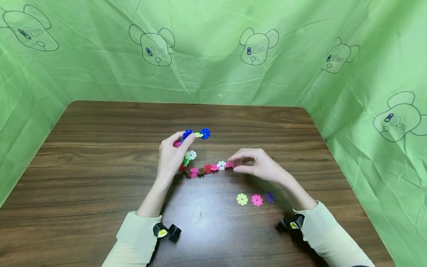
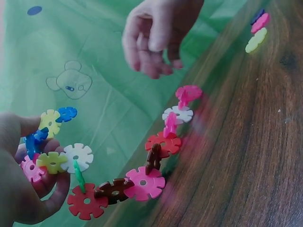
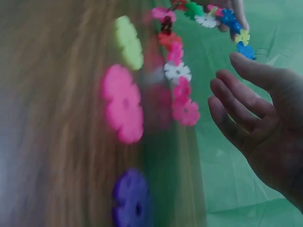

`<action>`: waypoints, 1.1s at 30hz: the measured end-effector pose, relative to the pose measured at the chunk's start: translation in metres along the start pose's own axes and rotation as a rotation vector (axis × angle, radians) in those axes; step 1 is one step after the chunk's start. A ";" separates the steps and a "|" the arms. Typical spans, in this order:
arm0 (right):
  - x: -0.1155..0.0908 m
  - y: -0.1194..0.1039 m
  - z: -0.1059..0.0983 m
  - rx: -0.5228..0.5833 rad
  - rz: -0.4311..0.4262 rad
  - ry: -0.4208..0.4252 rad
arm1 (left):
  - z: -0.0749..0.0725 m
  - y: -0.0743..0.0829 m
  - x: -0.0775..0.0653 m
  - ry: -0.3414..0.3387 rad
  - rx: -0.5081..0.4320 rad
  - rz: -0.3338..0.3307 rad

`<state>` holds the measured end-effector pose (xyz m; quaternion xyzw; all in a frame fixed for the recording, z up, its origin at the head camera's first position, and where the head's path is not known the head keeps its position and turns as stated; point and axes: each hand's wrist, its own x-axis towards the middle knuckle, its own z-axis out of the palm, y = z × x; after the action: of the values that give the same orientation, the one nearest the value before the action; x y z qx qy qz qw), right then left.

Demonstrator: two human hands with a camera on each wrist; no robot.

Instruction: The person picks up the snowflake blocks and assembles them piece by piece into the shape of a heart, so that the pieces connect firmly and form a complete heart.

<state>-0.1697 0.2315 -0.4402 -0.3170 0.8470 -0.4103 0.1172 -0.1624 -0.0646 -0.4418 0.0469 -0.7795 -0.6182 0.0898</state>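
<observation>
A chain of notched, flower-shaped plastic discs (image 1: 208,169) curves across the middle of the table in pink, white, red, brown, green, yellow and blue. My left hand (image 1: 170,157) pinches it near a blue disc (image 2: 35,142), and a yellow disc and another blue disc (image 1: 205,133) stick out past the fingertips. Close by the chain's other end, a pink disc (image 3: 185,112), is my right hand (image 1: 260,165). Its fingers are loosely bent, and both wrist views show a gap between them and the chain.
Three loose discs lie in a row on the wooden table (image 1: 100,178), nearer than the right hand: yellow-green (image 1: 242,199), pink (image 1: 257,200) and purple (image 1: 270,197). A green cloth (image 1: 207,81) with bear-head drawings hangs behind the table and at its sides.
</observation>
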 end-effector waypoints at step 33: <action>-0.023 0.020 0.016 -0.145 -0.085 -0.345 | -0.002 -0.005 0.005 -0.049 -0.094 -0.051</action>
<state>-0.1534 0.2459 -0.4672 -0.4259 0.8275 -0.2923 0.2200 -0.1672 -0.0690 -0.4455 0.0473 -0.7500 -0.6573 0.0567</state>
